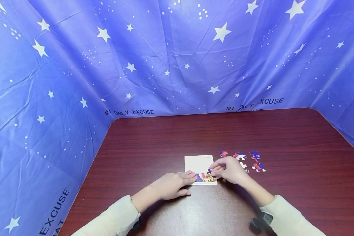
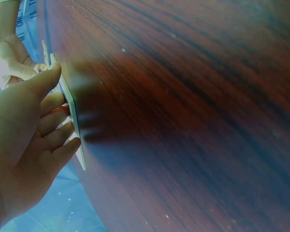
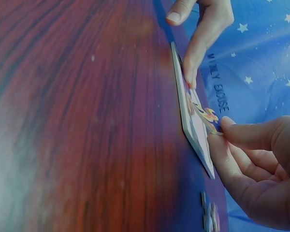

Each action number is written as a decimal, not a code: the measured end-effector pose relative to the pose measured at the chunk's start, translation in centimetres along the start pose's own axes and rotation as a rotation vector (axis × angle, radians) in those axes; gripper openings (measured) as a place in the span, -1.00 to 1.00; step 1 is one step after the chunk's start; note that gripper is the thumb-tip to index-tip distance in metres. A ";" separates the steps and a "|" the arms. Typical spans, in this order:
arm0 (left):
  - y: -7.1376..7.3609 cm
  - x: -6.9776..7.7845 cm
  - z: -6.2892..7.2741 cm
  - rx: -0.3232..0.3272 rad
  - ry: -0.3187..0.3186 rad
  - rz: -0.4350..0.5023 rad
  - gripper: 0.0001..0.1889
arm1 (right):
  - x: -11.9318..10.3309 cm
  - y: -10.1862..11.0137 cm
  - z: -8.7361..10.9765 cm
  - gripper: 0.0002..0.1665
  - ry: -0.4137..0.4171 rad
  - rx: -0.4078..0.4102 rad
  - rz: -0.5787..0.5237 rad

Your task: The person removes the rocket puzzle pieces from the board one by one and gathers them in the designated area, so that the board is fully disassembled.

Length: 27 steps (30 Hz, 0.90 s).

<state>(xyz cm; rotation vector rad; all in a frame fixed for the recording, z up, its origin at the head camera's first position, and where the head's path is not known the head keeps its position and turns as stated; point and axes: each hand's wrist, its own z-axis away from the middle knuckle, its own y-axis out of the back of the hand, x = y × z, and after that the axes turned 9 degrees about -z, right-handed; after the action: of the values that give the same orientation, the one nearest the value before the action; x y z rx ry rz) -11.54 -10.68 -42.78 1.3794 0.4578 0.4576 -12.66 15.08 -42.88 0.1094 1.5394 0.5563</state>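
Observation:
A white puzzle board (image 1: 198,164) lies on the table, with colourful jigsaw pieces (image 1: 201,177) along its near side. My left hand (image 1: 171,185) rests its extended fingertips on the board's left part, and its thumb is held apart from them. Between thumb and forefinger, my right hand (image 1: 230,169) pinches a jigsaw piece (image 3: 210,116) with a yellow-orange pattern and dark blue parts. In the right wrist view that piece is tilted over the board, one side raised. In the left wrist view the left hand's fingers (image 2: 53,125) hide most of the board.
Several loose jigsaw pieces (image 1: 255,155) in blue, red and white lie right of the board, some partly behind the right hand. The dark red wooden table (image 1: 141,141) is bordered by a blue curtain (image 1: 177,59) with white stars.

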 end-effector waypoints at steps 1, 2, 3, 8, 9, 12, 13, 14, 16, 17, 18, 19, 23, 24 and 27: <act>0.0 0.0 0.0 0.000 0.000 0.000 -0.42 | 0.1 0.2 0.1 -0.84 -0.004 0.005 0.001; 0.0 0.0 0.0 0.000 -0.001 -0.001 -0.42 | 0.3 0.5 0.3 -0.84 -0.003 0.003 0.000; 0.0 0.0 0.0 -0.001 -0.001 -0.002 -0.42 | 0.4 0.8 0.4 -0.85 -0.006 0.006 -0.002; 0.0 0.0 0.0 -0.001 0.002 -0.014 -0.42 | 1.4 2.2 1.2 -0.85 -0.017 0.017 0.003; 0.0 0.0 0.0 -0.001 0.003 -0.014 -0.42 | 1.5 2.4 1.4 -0.84 -0.025 0.024 0.010; 0.1 0.1 0.0 -0.004 0.006 -0.007 -0.42 | 2.0 3.2 2.0 -0.83 -0.053 0.041 0.019; 0.1 0.1 0.0 -0.005 0.008 -0.005 -0.42 | 2.1 3.4 2.1 -0.83 -0.059 0.045 0.017; 0.1 0.1 0.0 -0.005 0.008 -0.004 -0.42 | 2.3 3.6 2.3 -0.82 -0.066 0.047 0.014; 0.1 0.0 0.0 -0.006 0.010 -0.001 -0.42 | 2.6 4.1 2.6 -0.80 -0.082 0.048 -0.016; 0.1 0.0 0.0 -0.005 0.010 -0.001 -0.42 | 2.7 4.3 2.8 -0.80 -0.087 0.050 -0.025; 0.1 0.0 0.0 -0.005 0.010 -0.002 -0.42 | 2.8 4.6 2.9 -0.79 -0.090 0.046 -0.045; 0.0 0.0 0.1 -0.005 0.011 -0.003 -0.42 | 2.9 4.8 3.1 -0.78 -0.094 0.048 -0.058; -0.1 0.0 0.1 -0.008 0.013 -0.004 -0.42 | 3.5 5.7 3.7 -0.74 -0.116 0.061 -0.085; -0.1 0.0 0.1 -0.010 0.013 -0.004 -0.42 | 3.7 6.0 3.9 -0.74 -0.116 0.067 -0.083; -0.2 -0.1 0.1 -0.008 0.012 -0.005 -0.42 | 4.1 6.6 4.5 -0.72 -0.131 0.090 -0.088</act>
<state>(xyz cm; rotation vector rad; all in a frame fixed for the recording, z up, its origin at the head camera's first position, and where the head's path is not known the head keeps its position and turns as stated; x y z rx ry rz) -11.55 -10.81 -42.95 1.3678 0.4690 0.4631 -10.43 23.72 -43.66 0.1431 1.4347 0.4023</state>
